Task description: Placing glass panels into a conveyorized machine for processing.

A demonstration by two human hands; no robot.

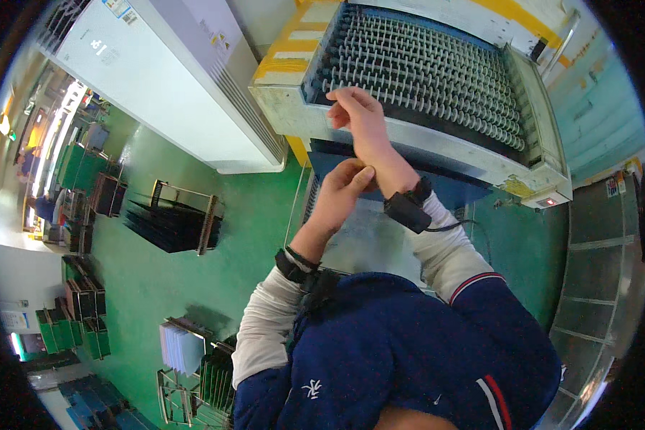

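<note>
My left hand is closed at my right wrist, its thumb along the near side and its fingertips hidden behind the wrist. Above it my right hand is raised, empty as far as I can see, with fingers loosely bent and apart. It hangs in front of the near left corner of a roller conveyor machine, whose rows of pale disc rollers lie beyond it. A black strapped device with a cable sits on my right forearm, and a black band circles my left wrist.
Dark blue panels stand below the machine's front edge. A tall white cabinet is at the left. On the green floor stand a rack of black panels and a rack with pale sheets. Grey framed panels line the right.
</note>
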